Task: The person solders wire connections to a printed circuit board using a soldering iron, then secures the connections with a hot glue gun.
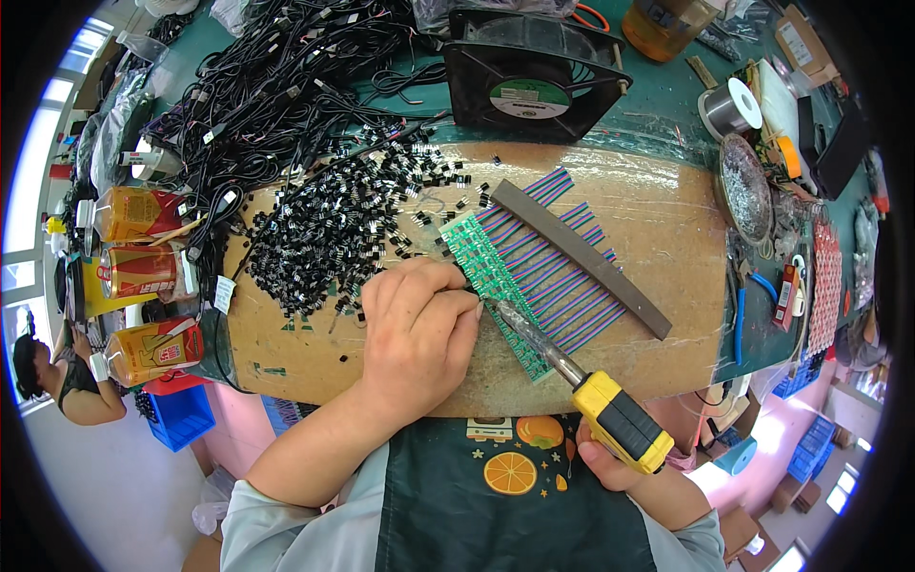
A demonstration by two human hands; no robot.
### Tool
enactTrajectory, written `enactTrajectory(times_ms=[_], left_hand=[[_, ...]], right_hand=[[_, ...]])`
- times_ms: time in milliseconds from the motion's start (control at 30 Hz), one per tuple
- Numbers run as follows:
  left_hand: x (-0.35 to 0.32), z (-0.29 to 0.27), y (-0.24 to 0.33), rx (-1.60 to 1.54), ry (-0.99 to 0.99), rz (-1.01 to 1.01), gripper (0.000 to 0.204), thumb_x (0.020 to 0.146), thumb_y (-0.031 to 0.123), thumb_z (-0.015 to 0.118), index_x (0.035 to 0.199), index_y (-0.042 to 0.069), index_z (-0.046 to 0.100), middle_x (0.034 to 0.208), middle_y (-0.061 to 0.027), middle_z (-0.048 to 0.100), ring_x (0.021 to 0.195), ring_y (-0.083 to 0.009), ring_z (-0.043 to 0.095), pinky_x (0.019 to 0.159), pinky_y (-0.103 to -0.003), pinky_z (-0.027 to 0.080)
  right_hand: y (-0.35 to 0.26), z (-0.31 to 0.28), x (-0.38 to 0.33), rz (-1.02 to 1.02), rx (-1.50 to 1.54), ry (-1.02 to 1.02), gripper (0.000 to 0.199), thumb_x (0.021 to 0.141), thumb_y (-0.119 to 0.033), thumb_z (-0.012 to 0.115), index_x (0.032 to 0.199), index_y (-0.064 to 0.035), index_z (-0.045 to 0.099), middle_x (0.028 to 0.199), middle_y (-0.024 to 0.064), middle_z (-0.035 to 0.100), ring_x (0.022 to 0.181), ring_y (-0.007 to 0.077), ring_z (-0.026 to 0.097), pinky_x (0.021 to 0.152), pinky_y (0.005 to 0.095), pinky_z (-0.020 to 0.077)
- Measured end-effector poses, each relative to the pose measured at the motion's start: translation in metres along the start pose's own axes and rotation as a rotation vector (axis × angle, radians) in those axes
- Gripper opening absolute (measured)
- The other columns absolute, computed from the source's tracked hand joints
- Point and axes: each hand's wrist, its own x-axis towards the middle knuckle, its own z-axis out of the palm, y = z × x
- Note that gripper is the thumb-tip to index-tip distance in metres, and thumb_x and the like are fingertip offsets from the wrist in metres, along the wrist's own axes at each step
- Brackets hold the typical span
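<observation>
1 green board [498,294] slanted far-left to near-right, nearer the left grip [416,332], whose hold was unclear; the right grip [610,469] clasped a soldering iron [612,415].

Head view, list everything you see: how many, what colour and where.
Circuit panel: one, green, centre.
Ribbon wires: many, multicoloured, right of panel.
Bar: one, dark brown, across wires.
Soldering iron: one, yellow and black, tip at panel.
Connectors: uncounted heap, black, left of panel.
Cables: uncounted tangle, black, upper left.
Fan: one, black, top centre.
Spool: one, grey, upper right.
Jar: one, amber, top right.
Labelled bottles: three, red and yellow, left.
Pliers: one, blue handles, right.
Work board: one, brown, under panel.
Co-worker: one, dark clothing, far left.
Edge clutter: uncounted, mixed, both sides.
Apron: one, dark green, bottom centre.
Left grip: one, bare, at panel.
Right grip: one, bare, around iron.
</observation>
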Motion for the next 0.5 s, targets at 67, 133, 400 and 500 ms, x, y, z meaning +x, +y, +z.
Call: enactTrajectory(times_ms=[67,133,400,500], left_hand=[[0.000,0.000,0.000,-0.001,0.001,0.001,0.018,0.071,0.001,0.078,0.085,0.007,0.068,0.098,-0.0060,0.064,0.096,-0.0258,0.062,0.084,-0.039,0.043],[0.001,0.000,0.000,-0.002,0.003,0.002,0.018,0.071,0.001,0.078,0.085,0.007,0.068,0.098,-0.0062,0.064,0.096,-0.0260,0.062,0.084,-0.039,0.043],[-0.002,0.002,-0.003,-0.009,0.001,0.016,0.019,0.071,0.003,0.076,0.088,0.007,0.068,0.101,-0.0064,0.064,0.099,-0.0268,0.062,0.087,-0.039,0.041],[-0.003,0.002,-0.002,-0.009,-0.001,0.013,0.019,0.071,0.003,0.076,0.088,0.007,0.068,0.101,-0.0063,0.064,0.099,-0.0268,0.062,0.087,-0.040,0.040]], right_hand=[[-0.002,0.000,0.001,0.004,0.004,0.000,0.019,0.087,-0.028,0.071,0.089,-0.0109,0.064,0.074,0.0084,0.062,0.065,0.0331,0.063,0.057,0.0402,0.0489],[-0.002,-0.001,0.001,0.002,-0.017,-0.011,0.019,0.086,-0.028,0.071,0.089,-0.0109,0.064,0.075,0.0083,0.062,0.066,0.0330,0.063,0.057,0.0404,0.0489],[0.007,-0.002,-0.006,-0.002,-0.059,-0.020,0.017,0.086,-0.027,0.070,0.090,-0.0114,0.065,0.075,0.0089,0.063,0.067,0.0345,0.063,0.057,0.0421,0.0486],[0.009,-0.001,-0.006,0.001,-0.058,-0.015,0.017,0.086,-0.027,0.071,0.090,-0.0110,0.065,0.075,0.0090,0.063,0.067,0.0348,0.063,0.056,0.0423,0.0485]])
